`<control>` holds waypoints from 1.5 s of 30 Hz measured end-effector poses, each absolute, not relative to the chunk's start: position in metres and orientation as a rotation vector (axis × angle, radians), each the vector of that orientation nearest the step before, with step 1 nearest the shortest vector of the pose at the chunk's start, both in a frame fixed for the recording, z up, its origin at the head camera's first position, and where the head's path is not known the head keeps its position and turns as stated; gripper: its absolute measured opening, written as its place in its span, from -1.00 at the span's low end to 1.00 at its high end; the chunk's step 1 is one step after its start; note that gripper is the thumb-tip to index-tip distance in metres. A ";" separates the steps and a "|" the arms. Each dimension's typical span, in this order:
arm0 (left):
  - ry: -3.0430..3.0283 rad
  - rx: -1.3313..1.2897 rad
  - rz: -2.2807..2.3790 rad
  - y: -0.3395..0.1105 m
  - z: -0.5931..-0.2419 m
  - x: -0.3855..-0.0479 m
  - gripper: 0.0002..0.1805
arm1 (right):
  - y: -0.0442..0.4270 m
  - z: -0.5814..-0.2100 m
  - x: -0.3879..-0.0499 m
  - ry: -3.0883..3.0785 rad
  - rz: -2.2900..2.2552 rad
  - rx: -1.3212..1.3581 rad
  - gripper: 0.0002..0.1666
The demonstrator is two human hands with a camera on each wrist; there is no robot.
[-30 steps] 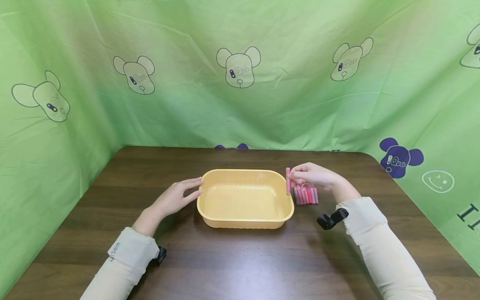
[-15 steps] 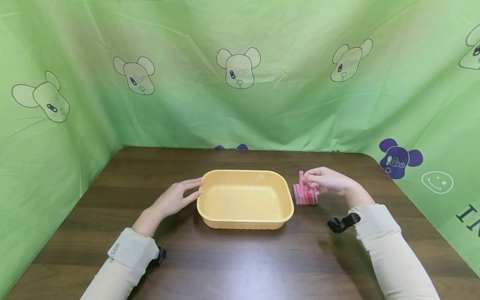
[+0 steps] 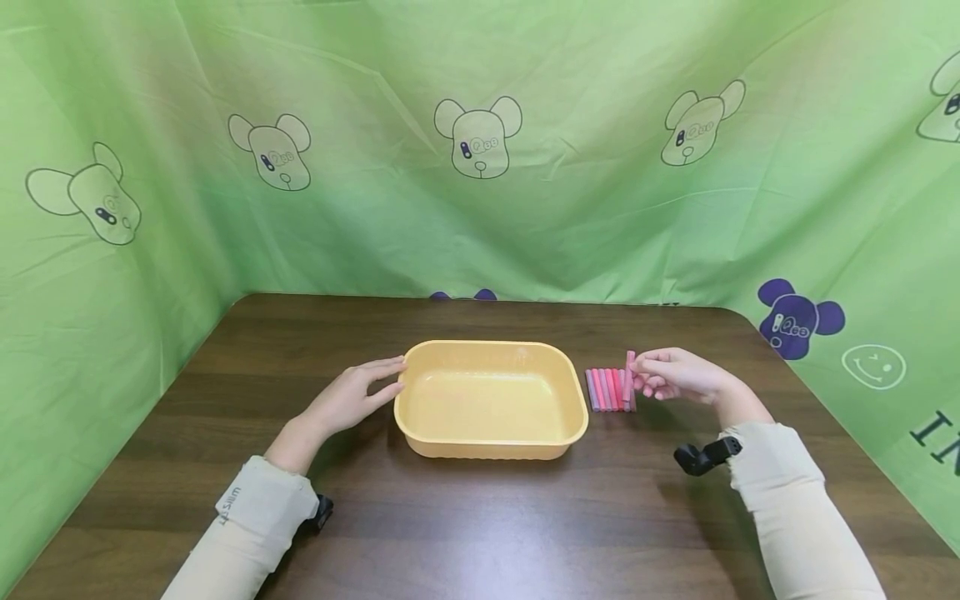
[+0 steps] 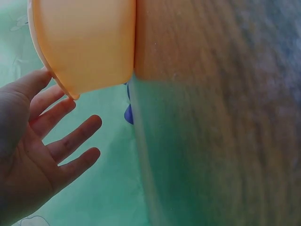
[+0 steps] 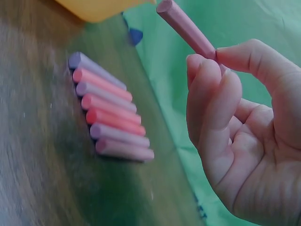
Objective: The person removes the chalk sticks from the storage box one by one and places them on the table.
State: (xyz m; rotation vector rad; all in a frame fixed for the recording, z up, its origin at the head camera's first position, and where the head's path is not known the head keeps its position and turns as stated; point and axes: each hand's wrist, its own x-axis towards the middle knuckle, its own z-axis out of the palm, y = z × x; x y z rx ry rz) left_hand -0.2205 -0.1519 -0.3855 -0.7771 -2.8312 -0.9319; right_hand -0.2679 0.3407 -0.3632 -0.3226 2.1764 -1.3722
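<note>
My right hand (image 3: pixel 678 372) pinches a pink stick of chalk (image 5: pixel 188 28) between thumb and fingertips, holding it up above the table. In the right wrist view, a row of chalk sticks (image 5: pixel 115 115) in pink, red and purple lies side by side on the wood, apart from the hand. A yellow plastic tub (image 3: pixel 491 450) stands left of the row, with nothing in it. My left hand (image 3: pixel 348 396) touches the tub's left rim with its fingertips; in the left wrist view its fingers are spread, the lower two off the rim.
The brown wooden table (image 3: pixel 480 517) reaches back to a green curtain (image 3: pixel 480 233) printed with mouse heads, which also hangs along both sides. A black camera (image 3: pixel 707 456) sits at the right wrist.
My right hand, holding the chalk, has moved right from beside the tub's right rim, over the row, to the row's right end. The left hand and tub stay put.
</note>
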 end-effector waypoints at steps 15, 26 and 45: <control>-2.814 -0.778 -0.927 -0.152 -0.387 -0.221 -0.51 | 0.368 -0.381 -0.271 2.140 -1.383 -0.221 -0.74; -2.818 -0.776 -0.937 -0.152 -0.387 -0.221 -0.51 | 0.380 -0.392 -0.279 2.154 -1.341 -0.135 -0.70; -2.834 -0.762 -0.929 -0.152 -0.386 -0.220 -0.50 | 0.370 -0.402 -0.290 2.240 -1.250 -0.021 -0.81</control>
